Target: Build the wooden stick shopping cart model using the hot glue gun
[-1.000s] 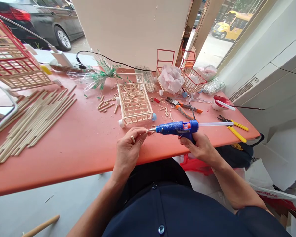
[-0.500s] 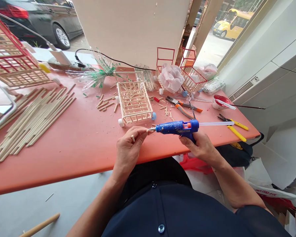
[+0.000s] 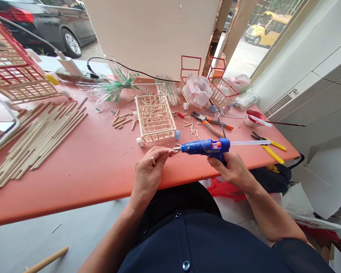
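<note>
My left hand [image 3: 149, 170] is closed around a short wooden stick [image 3: 152, 160], whose end shows between the fingers. Its thumb and forefinger pinch at the metal tip of a blue glue gun [image 3: 199, 147]. My right hand [image 3: 235, 167] grips the handle of that glue gun, which points left with a clear glue stick [image 3: 250, 143] out of its back. Just beyond my left hand stands a small cart frame of pale sticks [image 3: 156, 117], with white and blue wheels.
Long wooden sticks [image 3: 42, 140] lie at the left of the orange table [image 3: 102, 167]. Orange-handled pliers [image 3: 213, 128], yellow-handled cutters [image 3: 272, 153] and a cup of red paint [image 3: 254, 118] are on the right. Red-painted carts [image 3: 223, 91] stand at the back.
</note>
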The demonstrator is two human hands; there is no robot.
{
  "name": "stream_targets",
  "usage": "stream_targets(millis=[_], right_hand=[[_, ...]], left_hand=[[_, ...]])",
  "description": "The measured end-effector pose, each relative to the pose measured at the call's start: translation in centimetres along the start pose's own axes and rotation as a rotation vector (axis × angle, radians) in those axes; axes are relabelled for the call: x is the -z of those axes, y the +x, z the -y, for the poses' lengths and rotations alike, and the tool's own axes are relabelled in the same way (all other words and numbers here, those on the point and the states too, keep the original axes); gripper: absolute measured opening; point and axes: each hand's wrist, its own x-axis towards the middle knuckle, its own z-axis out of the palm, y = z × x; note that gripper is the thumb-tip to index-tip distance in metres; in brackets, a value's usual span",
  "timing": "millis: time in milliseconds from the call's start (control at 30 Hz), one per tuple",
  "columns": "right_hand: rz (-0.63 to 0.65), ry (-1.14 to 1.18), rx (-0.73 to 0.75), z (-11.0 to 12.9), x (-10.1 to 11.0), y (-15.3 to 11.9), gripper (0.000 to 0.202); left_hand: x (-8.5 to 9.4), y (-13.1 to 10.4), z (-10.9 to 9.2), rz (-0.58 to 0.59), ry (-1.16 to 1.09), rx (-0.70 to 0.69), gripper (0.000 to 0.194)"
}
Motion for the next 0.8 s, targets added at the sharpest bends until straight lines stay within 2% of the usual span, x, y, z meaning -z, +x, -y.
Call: stream_targets(millis=[167,400,800], right_hand=[[-0.001,-0.016,0.004,-0.14,0.10,-0.24,0.043],[0.002,-0.014,0.032,0.00,-0.19,-0.09,0.041],[-0.007,-0.016,-0.001,-0.20,-0.09,-0.13,0.042]], left_hand=[[0.07,0.01,0.01,-0.005,0.001,0.022,0.022],[0.02,0.03,0.03,0.001,-0.002,-0.017,0.019],[0.28,0.01,0.23,-0.004,-0.004,0.042,0.019]])
